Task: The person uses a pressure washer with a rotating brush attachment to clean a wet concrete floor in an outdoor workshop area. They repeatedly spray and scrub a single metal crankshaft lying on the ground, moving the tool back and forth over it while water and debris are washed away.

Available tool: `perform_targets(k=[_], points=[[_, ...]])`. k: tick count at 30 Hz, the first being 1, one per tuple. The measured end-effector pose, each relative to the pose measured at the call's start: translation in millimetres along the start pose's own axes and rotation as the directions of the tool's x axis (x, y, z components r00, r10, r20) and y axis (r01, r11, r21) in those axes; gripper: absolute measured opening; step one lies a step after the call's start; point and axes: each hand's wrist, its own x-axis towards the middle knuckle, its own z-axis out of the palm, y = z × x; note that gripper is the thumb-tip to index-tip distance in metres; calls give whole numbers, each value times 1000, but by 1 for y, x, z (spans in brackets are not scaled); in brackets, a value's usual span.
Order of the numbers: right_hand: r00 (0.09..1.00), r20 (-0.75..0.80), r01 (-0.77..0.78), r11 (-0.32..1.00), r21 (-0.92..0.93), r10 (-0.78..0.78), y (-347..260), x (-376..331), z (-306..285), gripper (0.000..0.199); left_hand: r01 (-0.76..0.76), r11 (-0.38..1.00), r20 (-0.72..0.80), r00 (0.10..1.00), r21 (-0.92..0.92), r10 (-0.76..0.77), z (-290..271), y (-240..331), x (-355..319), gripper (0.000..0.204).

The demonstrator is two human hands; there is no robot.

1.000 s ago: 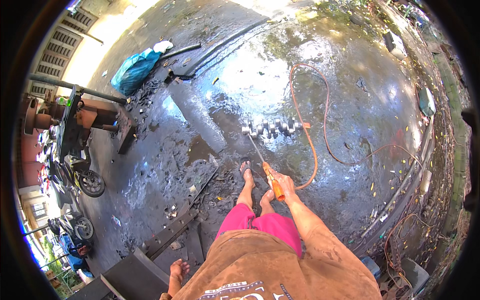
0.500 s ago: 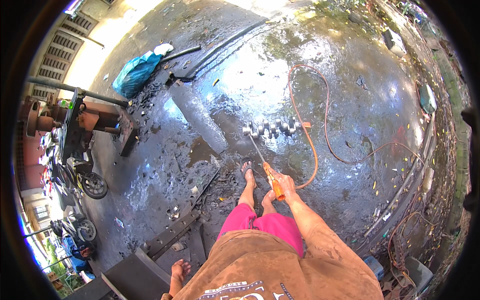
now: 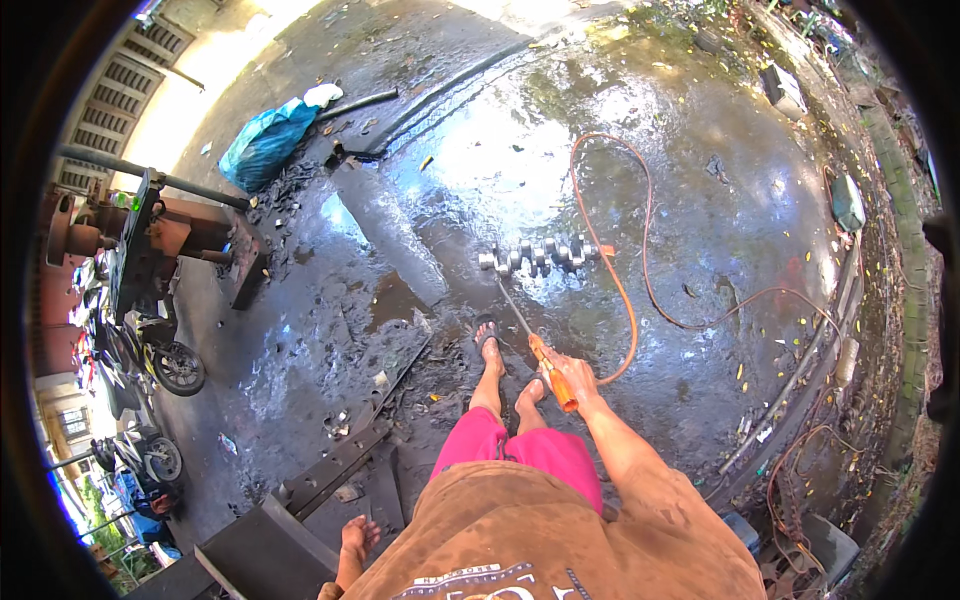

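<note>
My right hand [image 3: 570,377] is wrapped round the orange handle of a spray gun [image 3: 548,357]. Its thin metal lance slants forward and left, the tip near the left end of a metal crankshaft [image 3: 538,257] lying on the wet ground. An orange hose [image 3: 634,325] runs from beside my right hand and loops across the ground. Low on the left, my left hand [image 3: 358,537] hangs with nothing in it, fingers loosely apart, near dark steel beams [image 3: 335,468].
A flat slab [image 3: 390,235] lies left of the crankshaft. Farther left are a blue sack [image 3: 268,145], a rusty machine [image 3: 190,235] on a stand and parked motorcycles [image 3: 170,368]. A raised edge [image 3: 790,400] runs along the right. The ground is wet and muddy.
The lance tip has drawn slightly back from the crankshaft. The whole view has shifted a little; my right hand keeps its hold on the spray gun.
</note>
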Motion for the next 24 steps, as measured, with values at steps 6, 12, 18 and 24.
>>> perform_targets(k=[6, 12, 18, 24], points=[[996, -71, 39, 996, -86, -46, 11, -20, 11, 46, -40, 999, 53, 998, 37, 38, 21, 29, 16, 24], [975, -168, 114, 979, -171, -143, 13, -22, 18, 50, -64, 997, 32, 997, 32, 63, 13, 35, 8, 25], [991, -100, 73, 984, -162, -89, 6, -19, 18, 53, -27, 996, 2, 1000, 83, 27, 2, 10, 1, 26], [987, -109, 97, 980, -173, -117, 3, -19, 18, 50, -3, 999, 10, 1000, 44, 2, 3, -16, 8, 25]])
